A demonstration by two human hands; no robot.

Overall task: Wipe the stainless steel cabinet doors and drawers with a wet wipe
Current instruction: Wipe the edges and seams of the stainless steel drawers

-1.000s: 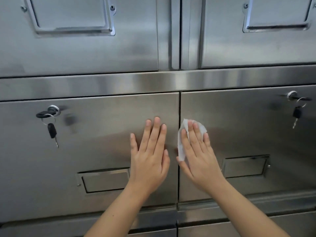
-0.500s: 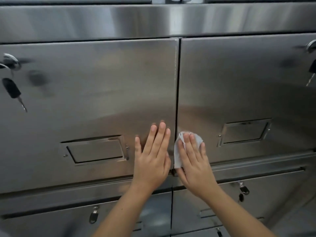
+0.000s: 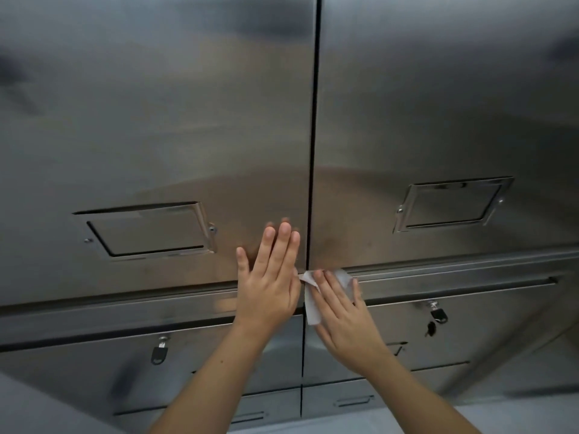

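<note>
Head view, crumpled white wet wipe (image 3: 313,303) pressed under right hand (image 3: 344,317), steel cabinet door (image 3: 438,104)

Bare left forearm (image 3: 213,374) with a small dark mole (image 3: 222,361), bare right forearm (image 3: 419,396), short plain fingernails (image 3: 285,228)

Institutional storage area: stainless steel cabinet doors (image 3: 156,120), keys (image 3: 159,354), label holders (image 3: 150,233).

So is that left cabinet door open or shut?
Shut. The left door lies flush with the right door, only a thin dark seam between them; the left hand presses flat on it.
</note>
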